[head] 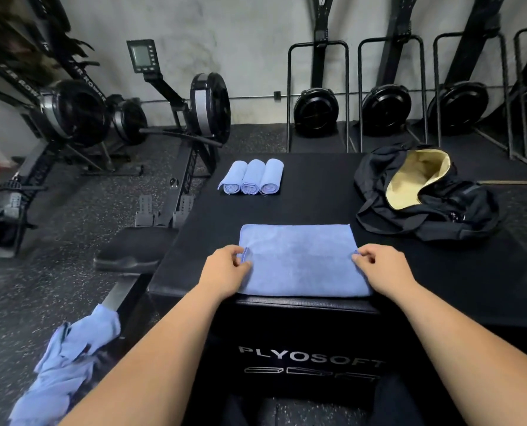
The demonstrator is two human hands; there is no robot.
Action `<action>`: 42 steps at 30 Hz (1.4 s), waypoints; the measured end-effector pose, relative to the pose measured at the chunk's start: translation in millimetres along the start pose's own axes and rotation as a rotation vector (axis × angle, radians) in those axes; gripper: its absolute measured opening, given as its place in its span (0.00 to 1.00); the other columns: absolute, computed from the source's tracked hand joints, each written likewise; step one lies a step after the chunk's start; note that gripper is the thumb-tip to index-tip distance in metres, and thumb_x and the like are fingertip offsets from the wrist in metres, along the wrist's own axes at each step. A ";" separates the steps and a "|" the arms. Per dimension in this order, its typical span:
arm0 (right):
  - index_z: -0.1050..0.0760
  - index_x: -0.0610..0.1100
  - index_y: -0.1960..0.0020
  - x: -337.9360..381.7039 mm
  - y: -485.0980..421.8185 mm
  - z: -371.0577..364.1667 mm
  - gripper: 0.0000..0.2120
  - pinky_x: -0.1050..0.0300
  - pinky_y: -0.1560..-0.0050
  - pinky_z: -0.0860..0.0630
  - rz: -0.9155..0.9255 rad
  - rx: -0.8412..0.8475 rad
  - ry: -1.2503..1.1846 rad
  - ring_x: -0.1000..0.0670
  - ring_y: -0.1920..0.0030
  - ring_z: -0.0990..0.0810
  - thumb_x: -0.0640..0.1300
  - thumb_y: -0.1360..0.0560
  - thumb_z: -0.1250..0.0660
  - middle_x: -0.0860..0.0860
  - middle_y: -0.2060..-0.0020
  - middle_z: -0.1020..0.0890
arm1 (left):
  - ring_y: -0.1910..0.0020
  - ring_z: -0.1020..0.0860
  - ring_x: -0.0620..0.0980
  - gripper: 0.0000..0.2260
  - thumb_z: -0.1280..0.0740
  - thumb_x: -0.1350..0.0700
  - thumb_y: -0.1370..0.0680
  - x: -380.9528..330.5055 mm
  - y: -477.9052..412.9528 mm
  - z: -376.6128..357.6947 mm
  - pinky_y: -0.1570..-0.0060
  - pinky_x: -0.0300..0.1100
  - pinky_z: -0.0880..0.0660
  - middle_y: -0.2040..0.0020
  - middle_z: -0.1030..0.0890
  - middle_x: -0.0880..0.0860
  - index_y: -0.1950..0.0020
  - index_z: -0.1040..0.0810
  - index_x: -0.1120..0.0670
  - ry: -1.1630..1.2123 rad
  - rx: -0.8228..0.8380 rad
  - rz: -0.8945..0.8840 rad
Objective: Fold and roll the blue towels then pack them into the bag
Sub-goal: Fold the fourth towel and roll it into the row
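My left hand (228, 265) pinches the left edge of the folded blue towel (302, 265) and my right hand (378, 265) pinches its right edge. The towel lies flat at the near edge of the black worktop (317, 198). Farther back on the left, three rolled towels (251, 178) lie side by side, touching. The black bag (425, 198) slumps at the right rear, its mouth open on a pale yellow lining, well apart from the towel, with bare worktop between them. A heap of loose blue towels (68, 364) sits low on my left. Rowing machines (200, 112) stand along the grey wall, one with a small monitor (142, 56). The front of the worktop reads "PLYOSOFT" (311, 356). The lettering on the rowers' rails is too blurred to read whole.
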State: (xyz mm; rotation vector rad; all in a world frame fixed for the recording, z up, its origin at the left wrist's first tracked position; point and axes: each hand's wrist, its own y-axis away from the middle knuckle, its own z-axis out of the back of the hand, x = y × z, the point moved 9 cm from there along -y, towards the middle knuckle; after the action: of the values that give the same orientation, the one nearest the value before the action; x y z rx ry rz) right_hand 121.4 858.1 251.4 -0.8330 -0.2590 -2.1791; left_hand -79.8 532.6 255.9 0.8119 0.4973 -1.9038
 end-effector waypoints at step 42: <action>0.17 0.49 0.35 -9.5 -12.7 -5.1 0.21 0.74 0.53 0.34 -0.026 -0.118 -0.177 0.65 0.51 0.22 0.35 0.25 0.30 0.56 0.47 0.19 | 0.22 0.33 0.47 0.26 0.35 0.56 0.16 17.5 -58.8 -28.2 0.24 0.42 0.38 0.19 0.33 0.45 0.17 0.35 0.49 0.014 0.176 -0.024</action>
State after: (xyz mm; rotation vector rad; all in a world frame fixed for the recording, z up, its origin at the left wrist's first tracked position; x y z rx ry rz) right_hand 114.3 870.2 242.4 -1.0968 -0.2313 -2.1632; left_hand -128.7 566.0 223.5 0.9371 0.3531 -1.9855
